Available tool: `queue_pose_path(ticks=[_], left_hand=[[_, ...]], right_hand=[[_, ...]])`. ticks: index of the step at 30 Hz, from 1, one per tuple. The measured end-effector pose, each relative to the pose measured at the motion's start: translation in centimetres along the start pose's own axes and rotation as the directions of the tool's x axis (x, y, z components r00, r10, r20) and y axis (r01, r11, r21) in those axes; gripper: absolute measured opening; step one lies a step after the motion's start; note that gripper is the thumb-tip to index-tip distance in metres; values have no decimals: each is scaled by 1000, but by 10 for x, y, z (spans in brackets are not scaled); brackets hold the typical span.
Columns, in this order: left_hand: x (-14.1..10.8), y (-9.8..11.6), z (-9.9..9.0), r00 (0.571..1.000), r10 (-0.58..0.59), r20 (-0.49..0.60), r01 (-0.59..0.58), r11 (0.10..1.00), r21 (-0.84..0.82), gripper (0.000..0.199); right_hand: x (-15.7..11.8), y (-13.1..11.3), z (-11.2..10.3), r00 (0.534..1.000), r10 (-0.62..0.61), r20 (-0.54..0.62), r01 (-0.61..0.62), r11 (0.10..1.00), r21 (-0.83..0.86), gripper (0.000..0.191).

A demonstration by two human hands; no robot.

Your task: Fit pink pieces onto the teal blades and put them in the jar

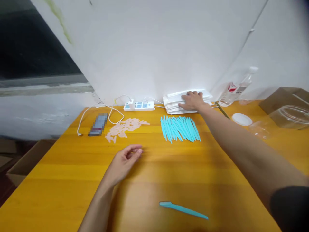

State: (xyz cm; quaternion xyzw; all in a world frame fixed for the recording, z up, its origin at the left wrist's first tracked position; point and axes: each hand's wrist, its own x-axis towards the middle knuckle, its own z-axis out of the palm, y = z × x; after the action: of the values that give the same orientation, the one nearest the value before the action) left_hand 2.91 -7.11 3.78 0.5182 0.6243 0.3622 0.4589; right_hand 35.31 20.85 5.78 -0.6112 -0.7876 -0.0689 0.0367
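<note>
My right hand [192,101] lies with its fingers spread on top of a stack of white paper bags [172,102] against the wall. In front of the stack is a row of turquoise plastic sticks [180,129]. My left hand [127,158] hovers over the table, fingers curled with a gap between thumb and fingers, and nothing shows in it. Beyond it lies a loose pile of pale pink pieces [125,127]. One single turquoise stick [183,209], with a wider blade-like end at the left, lies near the front edge.
On the wooden table [72,174] are a phone [98,125], a white cable and a power strip [138,106] at the back left. At the right stand a plastic bottle [236,88], a white lid [241,119], a clear jar [292,116] and a cardboard box [280,96].
</note>
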Motion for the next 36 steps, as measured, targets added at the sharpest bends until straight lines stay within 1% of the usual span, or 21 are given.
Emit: queue_pose_path(ticks=[1, 2, 4, 5, 6, 7, 9, 11, 12, 14, 16, 18, 21, 23, 25, 27, 29, 32, 36], left_hand=[[-2, -13, -9, 998, -17, -53, 18, 1000, 26, 50], [-3, -25, -19, 992, -27, -123, 36, 997, 67, 50], [-2, -43, -39, 960, -14, -278, 73, 976, 204, 48], [-1, -49, -47, 939, 18, -342, 90, 951, 296, 46], [1, -54, -54, 921, 66, -384, 99, 913, 396, 44], [4, -57, -60, 908, 124, -400, 100, 864, 493, 42], [11, -60, -66, 899, 234, -370, 75, 750, 658, 39], [20, -62, -68, 905, 296, -305, 57, 627, 777, 39], [26, -63, -68, 907, 316, -277, 54, 566, 823, 40], [37, -66, -66, 906, 358, -225, 46, 447, 893, 41], [48, -69, -63, 900, 400, -175, 23, 357, 934, 41], [55, -71, -61, 894, 427, -134, 1, 297, 955, 40], [57, -67, -59, 887, 443, -125, 3, 266, 964, 38], [55, -61, -59, 893, 434, -117, -8, 276, 961, 37], [53, -55, -60, 913, 396, -93, -33, 299, 954, 36], [51, -50, -62, 940, 336, -58, -59, 329, 942, 34], [51, -47, -64, 957, 289, -11, -96, 353, 931, 34], [54, -48, -69, 960, 276, 44, -152, 384, 911, 37], [59, -55, -73, 953, 302, 18, -163, 461, 872, 37]], right_hand=[[-4, -1, 1, 1000, -1, -26, 1, 1000, -1, 64], [-13, -3, 0, 997, 0, -80, 1, 1000, 13, 66], [-41, -13, -2, 974, 14, -228, 3, 997, 77, 63], [-61, -21, -3, 959, 52, -278, -15, 991, 134, 59], [-83, -30, -3, 958, 55, -281, 0, 981, 192, 54], [-108, -40, -2, 966, 18, -256, 48, 967, 251, 49], [-160, -58, -2, 979, -79, -186, 150, 902, 405, 37], [-209, -71, -3, 986, -123, -110, 164, 819, 551, 30], [-229, -75, -4, 989, -128, -74, 146, 788, 598, 29], [-259, -76, -4, 995, -97, -8, 79, 750, 657, 28], [-272, -74, 0, 999, -40, 23, 15, 752, 659, 27], [-270, -72, 5, 1000, 25, 6, -24, 785, 619, 27], [-242, -77, 13, 996, 87, -31, -58, 849, 525, 28], [-214, -84, 14, 995, 100, 12, -94, 889, 448, 32], [-185, -91, 15, 987, 132, 89, -156, 921, 357, 35], [-161, -96, 16, 974, 175, 147, -212, 932, 296, 34], [-145, -97, 18, 965, 195, 178, -239, 930, 278, 30], [-136, -95, 24, 958, 200, 205, -254, 924, 285, 27], [-137, -93, 29, 955, 209, 211, -269, 909, 317, 26]])
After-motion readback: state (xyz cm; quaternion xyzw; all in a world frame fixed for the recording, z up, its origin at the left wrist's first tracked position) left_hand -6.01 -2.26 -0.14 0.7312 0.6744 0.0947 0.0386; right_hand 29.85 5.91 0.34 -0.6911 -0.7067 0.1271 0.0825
